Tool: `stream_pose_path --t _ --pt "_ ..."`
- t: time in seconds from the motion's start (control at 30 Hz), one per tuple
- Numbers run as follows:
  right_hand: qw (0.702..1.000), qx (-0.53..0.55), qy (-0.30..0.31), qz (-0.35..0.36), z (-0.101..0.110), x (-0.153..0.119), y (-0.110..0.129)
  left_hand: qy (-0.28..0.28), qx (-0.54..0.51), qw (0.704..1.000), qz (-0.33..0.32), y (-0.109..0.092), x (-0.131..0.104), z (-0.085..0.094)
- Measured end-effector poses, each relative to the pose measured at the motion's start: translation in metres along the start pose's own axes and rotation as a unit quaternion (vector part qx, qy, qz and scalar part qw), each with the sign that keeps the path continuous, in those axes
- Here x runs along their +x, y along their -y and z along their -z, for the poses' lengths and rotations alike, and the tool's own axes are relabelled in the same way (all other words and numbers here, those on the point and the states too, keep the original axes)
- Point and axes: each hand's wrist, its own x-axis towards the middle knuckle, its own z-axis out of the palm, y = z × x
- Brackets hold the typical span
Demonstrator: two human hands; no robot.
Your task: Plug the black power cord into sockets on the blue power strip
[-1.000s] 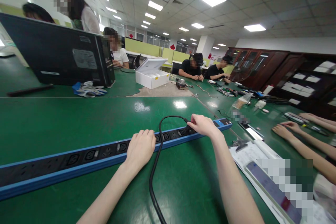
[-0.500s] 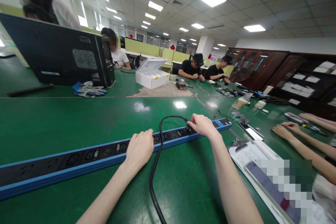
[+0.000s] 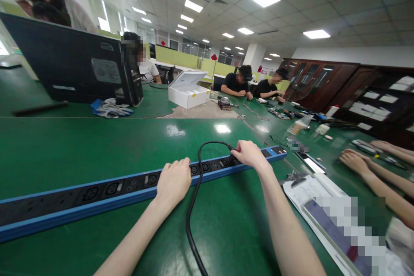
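A long blue and black power strip (image 3: 123, 187) with several sockets lies slantwise across the green table. My left hand (image 3: 174, 179) is closed over its middle, fingers wrapped over the far edge. Farther right, my right hand (image 3: 248, 154) grips the black plug (image 3: 233, 158) of a power cord at a socket near the strip's right end. How deep the plug sits is hidden by my fingers. From the plug the black cord (image 3: 191, 224) loops left over the strip and runs down toward me between my forearms.
A clipboard with papers (image 3: 291, 185) and a phone (image 3: 336, 233) lie at right, near another person's hands (image 3: 355, 161). Behind the strip are gloves (image 3: 111, 108), a black computer case (image 3: 80, 64) and an open white box (image 3: 189, 95). Other people sit farther back.
Both of my hands keep their places on the strip and plug. The view has shifted slightly. At right, the other person's hands have come closer together.
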Motion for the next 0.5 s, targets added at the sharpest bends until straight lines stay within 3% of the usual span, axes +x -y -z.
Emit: stream_pose_path --t 0.5 --pt "0.994 0.1 0.034 -0.014 -0.004 0.007 -0.015 -0.007 -0.003 1.0 -0.004 0.002 0.0 -0.002"
